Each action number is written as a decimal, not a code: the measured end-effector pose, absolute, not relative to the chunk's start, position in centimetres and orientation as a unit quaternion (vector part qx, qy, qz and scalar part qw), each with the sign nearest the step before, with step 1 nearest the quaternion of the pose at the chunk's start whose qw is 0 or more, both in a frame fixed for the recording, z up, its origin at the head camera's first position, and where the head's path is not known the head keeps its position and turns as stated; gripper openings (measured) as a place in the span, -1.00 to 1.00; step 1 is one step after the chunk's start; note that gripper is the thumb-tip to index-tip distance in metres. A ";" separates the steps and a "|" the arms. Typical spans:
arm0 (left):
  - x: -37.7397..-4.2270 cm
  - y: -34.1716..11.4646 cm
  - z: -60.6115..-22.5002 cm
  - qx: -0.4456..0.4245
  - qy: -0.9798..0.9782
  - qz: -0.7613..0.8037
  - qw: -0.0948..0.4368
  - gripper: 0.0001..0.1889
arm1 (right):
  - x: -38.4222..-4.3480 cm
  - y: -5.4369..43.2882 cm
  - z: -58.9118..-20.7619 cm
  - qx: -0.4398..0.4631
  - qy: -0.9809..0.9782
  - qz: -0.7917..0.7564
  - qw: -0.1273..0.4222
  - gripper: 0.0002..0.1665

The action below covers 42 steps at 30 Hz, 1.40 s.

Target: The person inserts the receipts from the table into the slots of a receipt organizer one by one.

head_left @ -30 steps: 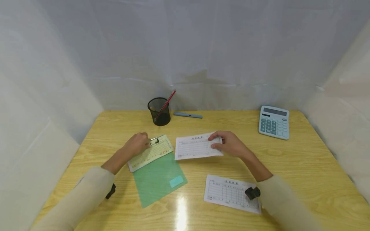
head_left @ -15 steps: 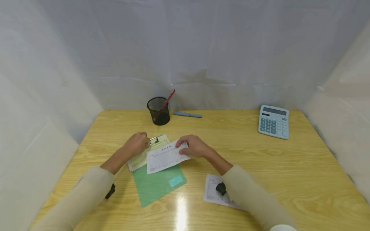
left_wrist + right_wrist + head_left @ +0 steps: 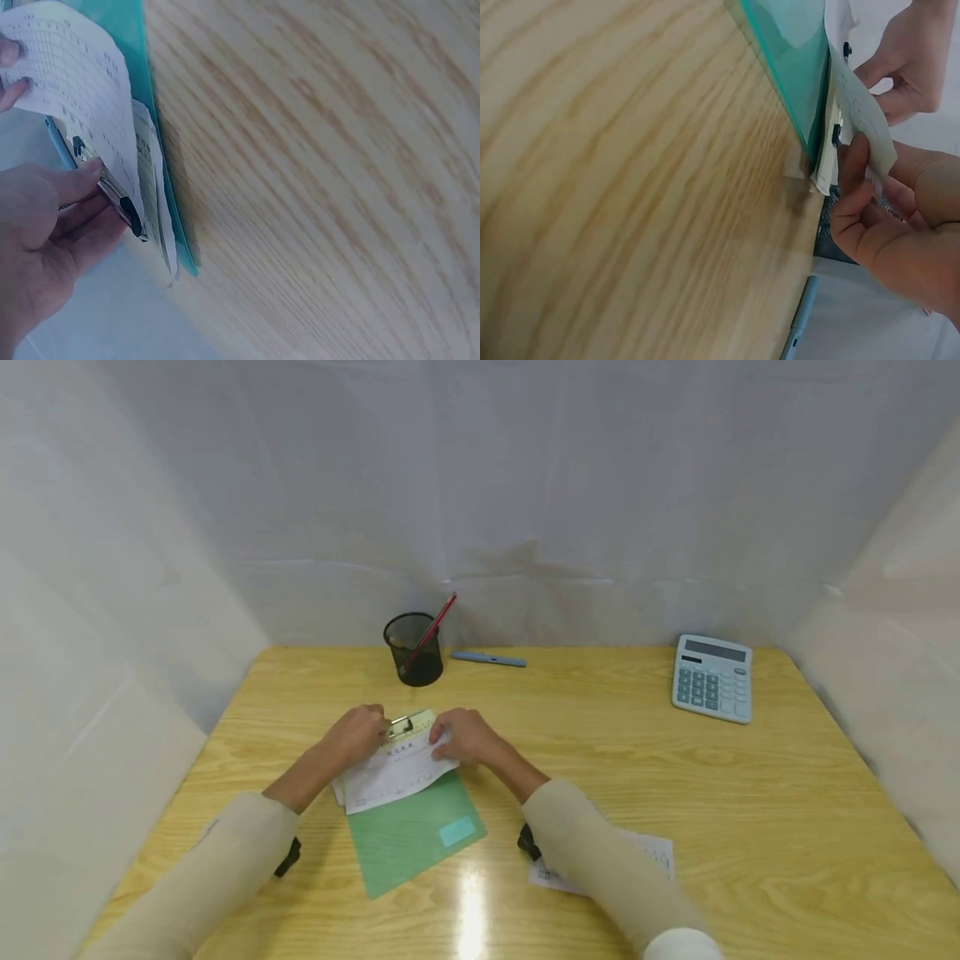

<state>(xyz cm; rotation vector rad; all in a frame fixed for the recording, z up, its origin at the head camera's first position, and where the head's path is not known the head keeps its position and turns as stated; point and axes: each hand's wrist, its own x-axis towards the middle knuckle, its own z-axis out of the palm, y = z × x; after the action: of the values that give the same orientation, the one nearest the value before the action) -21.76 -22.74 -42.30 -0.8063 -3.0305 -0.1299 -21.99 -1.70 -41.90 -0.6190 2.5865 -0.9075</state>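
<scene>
A translucent green clipboard (image 3: 405,839) with a pale blue label lies at an angle on the table. My left hand (image 3: 356,733) pinches the metal clip (image 3: 112,191) at its top edge. Under the clip is a yellow printed form (image 3: 424,720), with the edge of a white sheet showing below it. My right hand (image 3: 467,739) pinches the right end of a white printed form (image 3: 390,778), thumb on one face and fingers on the other. This form overlaps most of the yellow one, its top edge close to the clip, and bends in the right wrist view (image 3: 866,105).
Partly under the right sleeve lies another white form (image 3: 654,847). A black mesh pen cup (image 3: 420,664) with a red pencil (image 3: 437,625) stands behind the clipboard. Beside it is a blue pen (image 3: 489,658). A light blue calculator (image 3: 712,678) sits at the back right.
My right hand has carried the white form leftward, from beside the clipboard to over the yellow form. The left hand has stayed at the clip. The right sleeve now covers part of the other form.
</scene>
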 end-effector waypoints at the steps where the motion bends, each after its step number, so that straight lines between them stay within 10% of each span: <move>1: -21.7 -22.7 -42.3 -0.259 -0.965 -0.039 0.005 -0.91 | -22.1 -1.9 -42.0 -0.209 0.910 -0.317 0.165 -0.86; 42: -21.1 -22.8 -43.1 -0.287 -0.956 0.008 0.058 -0.89 | -23.7 -6.0 -42.4 -0.222 0.944 -0.200 0.137 -0.78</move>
<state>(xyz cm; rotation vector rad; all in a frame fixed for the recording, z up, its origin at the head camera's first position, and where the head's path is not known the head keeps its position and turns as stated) -21.10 -22.80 -43.06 -0.8689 -2.8977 0.0233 -23.73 -6.00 -42.37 -0.6420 2.7322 -0.5790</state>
